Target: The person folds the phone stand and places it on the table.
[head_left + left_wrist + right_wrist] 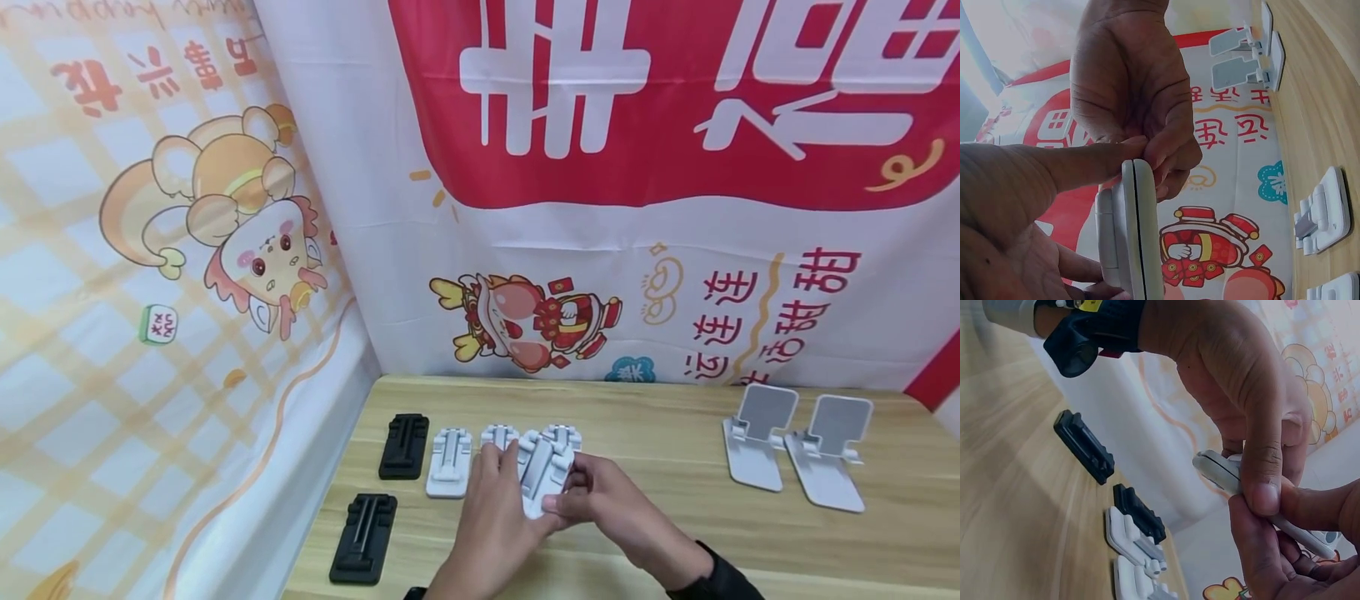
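A: Here we go, both hands on one piece! The left hand (pixel 491 510) and the right hand (pixel 615 504) pinch a folded white stand (pixel 546 473), up off the counter (pixel 675 467).

B: Talk me through each grip.

A: The left hand's grip is clamped on the stand, thumb lying against its rim. The right hand's grip is clamped on it too, thumb at the near end, and the left wrist view picks out a thin dark seam along the edge!

B: And the field around them?

A: Towards the back edge, a row of three more: the left white stand (pixel 450 462), the middle white stand (pixel 498 433) and the right white stand (pixel 568 432), this last partly hidden by the piece in hand.

B: I've got black ones as well!

A: Two! The rear black stand (pixel 403 446) sits near the back left corner, the front black stand (pixel 363 537) close to the left edge. Far over, near the back edge on the right, two unfolded stands side by side: the inner stand (pixel 756 462) and the outer stand (pixel 828 479), plates raised.
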The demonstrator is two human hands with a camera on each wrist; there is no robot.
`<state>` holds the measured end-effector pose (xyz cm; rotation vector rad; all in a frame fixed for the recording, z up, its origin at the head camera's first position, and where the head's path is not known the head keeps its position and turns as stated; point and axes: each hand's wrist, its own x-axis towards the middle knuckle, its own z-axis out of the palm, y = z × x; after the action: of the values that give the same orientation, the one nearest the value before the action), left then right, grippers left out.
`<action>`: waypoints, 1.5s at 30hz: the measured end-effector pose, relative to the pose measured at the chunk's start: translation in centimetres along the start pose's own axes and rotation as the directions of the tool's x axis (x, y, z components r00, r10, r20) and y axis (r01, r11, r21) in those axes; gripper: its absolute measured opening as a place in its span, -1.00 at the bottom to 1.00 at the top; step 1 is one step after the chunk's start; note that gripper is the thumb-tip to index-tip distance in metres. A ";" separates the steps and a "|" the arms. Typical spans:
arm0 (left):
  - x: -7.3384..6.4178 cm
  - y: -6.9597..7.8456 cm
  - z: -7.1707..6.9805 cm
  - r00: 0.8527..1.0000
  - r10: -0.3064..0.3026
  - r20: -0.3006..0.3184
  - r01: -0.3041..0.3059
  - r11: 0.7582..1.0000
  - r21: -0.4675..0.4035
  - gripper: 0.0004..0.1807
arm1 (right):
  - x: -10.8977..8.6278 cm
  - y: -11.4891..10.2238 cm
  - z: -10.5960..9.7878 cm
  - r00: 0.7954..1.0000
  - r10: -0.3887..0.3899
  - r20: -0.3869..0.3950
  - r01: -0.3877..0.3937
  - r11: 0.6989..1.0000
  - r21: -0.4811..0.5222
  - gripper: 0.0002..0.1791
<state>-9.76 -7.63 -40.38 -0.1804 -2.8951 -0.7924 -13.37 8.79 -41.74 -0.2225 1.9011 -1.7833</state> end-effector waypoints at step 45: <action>-2.1 -16.0 4.0 0.903 -0.422 0.081 0.382 0.874 0.301 0.08 | -0.3 2.9 -27.6 0.820 -0.499 -0.279 -0.168 0.256 -0.952 -0.62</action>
<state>-10.47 -19.42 -52.05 0.4311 -3.1873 -0.4173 -25.53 33.60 -44.51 -0.3827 3.3461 -0.4085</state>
